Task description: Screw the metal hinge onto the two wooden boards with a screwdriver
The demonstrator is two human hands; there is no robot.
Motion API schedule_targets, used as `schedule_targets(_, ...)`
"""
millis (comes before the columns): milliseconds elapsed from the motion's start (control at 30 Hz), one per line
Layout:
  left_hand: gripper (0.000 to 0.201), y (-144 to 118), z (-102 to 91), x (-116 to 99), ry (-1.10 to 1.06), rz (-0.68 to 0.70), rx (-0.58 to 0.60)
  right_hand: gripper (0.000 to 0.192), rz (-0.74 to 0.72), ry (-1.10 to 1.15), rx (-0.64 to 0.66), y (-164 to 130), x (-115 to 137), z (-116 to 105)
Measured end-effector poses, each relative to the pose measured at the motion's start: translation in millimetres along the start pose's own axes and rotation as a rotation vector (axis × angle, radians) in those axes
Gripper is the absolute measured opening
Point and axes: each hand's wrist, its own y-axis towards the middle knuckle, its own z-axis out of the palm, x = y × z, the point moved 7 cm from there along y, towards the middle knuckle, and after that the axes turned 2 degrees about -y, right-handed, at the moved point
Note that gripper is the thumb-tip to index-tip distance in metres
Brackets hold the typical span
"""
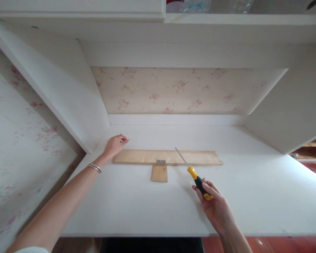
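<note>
A screwdriver point(200, 183) with a yellow and black handle is held in my right hand point(216, 203), its metal shaft pointing up and left over the long board. My left hand point(117, 144) is closed in a pinch just past the board's left end; whatever is between its fingertips is too small to name. The long wooden board point(137, 156) lies flat on the white desktop. A small metal hinge point(160, 162) sits where the board meets a small wooden piece point(159, 174), which extends toward me from the board's front edge.
The white desktop point(252, 196) is bounded by a left side panel point(58, 80), a right panel point(287, 105) and a back wall with floral paper point(171, 91). A shelf point(242, 19) overhead carries clear containers. A black seat point(152, 245) is below the front edge.
</note>
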Motion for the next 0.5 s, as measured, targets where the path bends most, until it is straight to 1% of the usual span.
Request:
schedule_targets(67,0.028,0,-6.7,45,0.069,-0.117,-0.030,0.035,0.032,-0.023,0.033,-2,-8,10)
schedule_targets(100,0.029,0,-8.9,63,0.110,-0.158,-0.043,0.040,0.037,-0.050,0.052,-2,-12,15)
schedule_targets(133,0.029,1,-9.6,78,0.148,-0.186,-0.045,0.045,0.042,-0.080,0.075,-2,-17,19)
schedule_targets(200,0.031,4,-6.6,100,0.203,-0.216,-0.021,0.050,0.041,-0.140,0.111,-1,-26,26)
schedule_targets(267,0.032,11,-0.6,113,0.233,-0.218,0.014,0.051,0.022,-0.196,0.122,1,-34,30)
schedule_targets(333,0.033,20,5.5,120,0.244,-0.213,0.041,0.050,0.003,-0.249,0.125,2,-40,31)
schedule_targets(500,0.036,43,19.5,136,0.169,-0.234,0.115,0.049,0.002,-0.316,0.118,3,-46,31)
